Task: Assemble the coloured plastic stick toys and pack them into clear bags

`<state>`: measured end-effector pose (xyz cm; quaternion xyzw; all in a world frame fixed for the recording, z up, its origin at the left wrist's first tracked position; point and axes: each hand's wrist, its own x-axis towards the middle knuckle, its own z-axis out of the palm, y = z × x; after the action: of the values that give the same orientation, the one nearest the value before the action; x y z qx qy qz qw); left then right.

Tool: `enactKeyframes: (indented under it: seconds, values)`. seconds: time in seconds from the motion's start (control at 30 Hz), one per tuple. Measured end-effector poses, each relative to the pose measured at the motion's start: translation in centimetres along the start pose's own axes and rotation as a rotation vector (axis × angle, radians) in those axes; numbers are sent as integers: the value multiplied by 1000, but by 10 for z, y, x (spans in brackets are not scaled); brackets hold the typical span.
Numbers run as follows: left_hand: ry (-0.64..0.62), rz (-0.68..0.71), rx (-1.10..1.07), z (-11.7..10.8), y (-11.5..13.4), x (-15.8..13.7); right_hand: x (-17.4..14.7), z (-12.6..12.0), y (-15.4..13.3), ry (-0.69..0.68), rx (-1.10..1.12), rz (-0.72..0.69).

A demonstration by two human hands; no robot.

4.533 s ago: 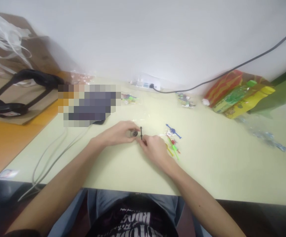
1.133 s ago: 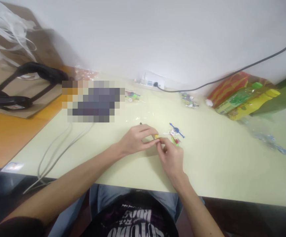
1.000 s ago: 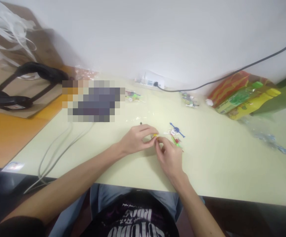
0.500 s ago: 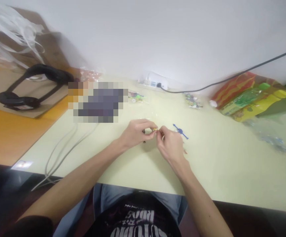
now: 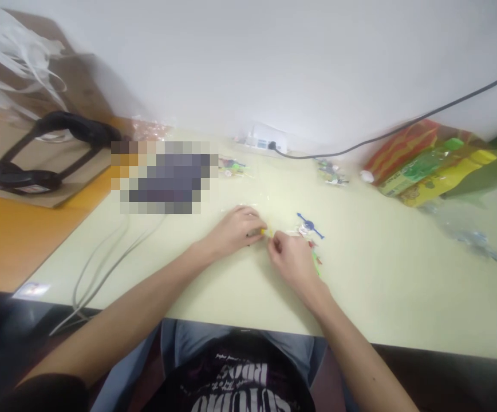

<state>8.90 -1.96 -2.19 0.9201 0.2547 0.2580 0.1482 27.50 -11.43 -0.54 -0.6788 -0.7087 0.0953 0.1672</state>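
My left hand (image 5: 240, 230) is closed in a pinch on a small yellow piece (image 5: 263, 231), too small to name more exactly. Facing it, my right hand (image 5: 290, 252) has its fingers pressed together at the piece's other side; a bit of yellow shows near their tips, but what they grip is mostly hidden. Beyond my right hand lies a blue plastic part (image 5: 311, 225) with a thin bar, with a small white part (image 5: 303, 230) beside it. Red and green bits (image 5: 316, 260) peek out past my right wrist. A dark bit under my left fingers is mostly covered.
Small bagged colourful parts (image 5: 233, 167) and another such bundle (image 5: 332, 173) lie toward the wall. A power strip (image 5: 265, 139) with a black cable (image 5: 355, 150) is behind. Snack bags (image 5: 407, 154), a green bottle (image 5: 424, 166) and clear plastic (image 5: 476, 240) are at right; a black frame (image 5: 46, 151) at left.
Both hands have lowered slightly toward the table, and the fingertips are a little farther apart. More of the red and green bits shows beside my right hand. The view has shifted slightly.
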Motion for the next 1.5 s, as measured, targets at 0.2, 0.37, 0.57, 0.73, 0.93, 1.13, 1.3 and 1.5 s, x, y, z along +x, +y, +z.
enactKeyframes:
  seconds: [0.2,0.37,0.57,0.73,0.93,1.13,1.3,1.5]
  values:
    - [7,-9,55,-3,-10,-5,10,11,-5,-113,-154,27]
    - [-35,-35,48,-7,-16,-6,14,7,-12,-166,-193,25]
    - [-56,-10,-17,-9,-18,-7,18,10,-13,-146,-103,23]
    - [-39,-17,-38,-8,-20,-8,14,-2,2,-97,249,5]
    - [-41,-38,-26,-8,-19,-10,1,-64,53,326,250,173]
    - [-63,-36,-108,-6,-26,-14,-16,-48,74,285,-114,-52]
    - [-77,-46,-158,-10,-28,-16,-17,-22,73,312,-206,-37]
    - [-71,-40,-176,-9,-30,-15,1,-24,80,281,-268,-64]
